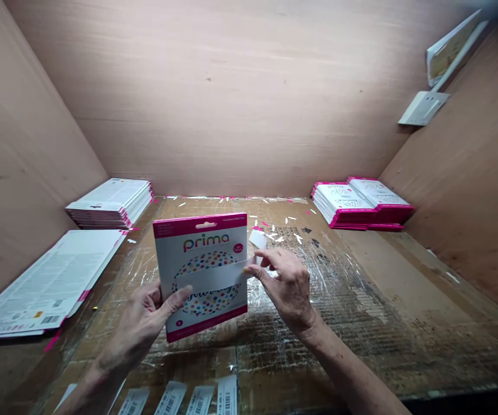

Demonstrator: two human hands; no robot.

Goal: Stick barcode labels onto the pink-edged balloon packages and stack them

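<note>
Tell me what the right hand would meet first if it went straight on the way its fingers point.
Beyond the white paper strip it pinches, the right hand would probably meet the right edge of the prima packet; the depth between them is unclear.

The package [206, 259] looks smooth card, its strip [214, 278] matt paper, the worktop [275, 357] glossy.

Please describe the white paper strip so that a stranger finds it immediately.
Above the brown cardboard table cover, the left hand holds a pink-and-white printed package. The long, plain white paper strip crosses its front, pinched by the right hand. Unlike the tiny paper scraps behind, it is hand-held.
</note>
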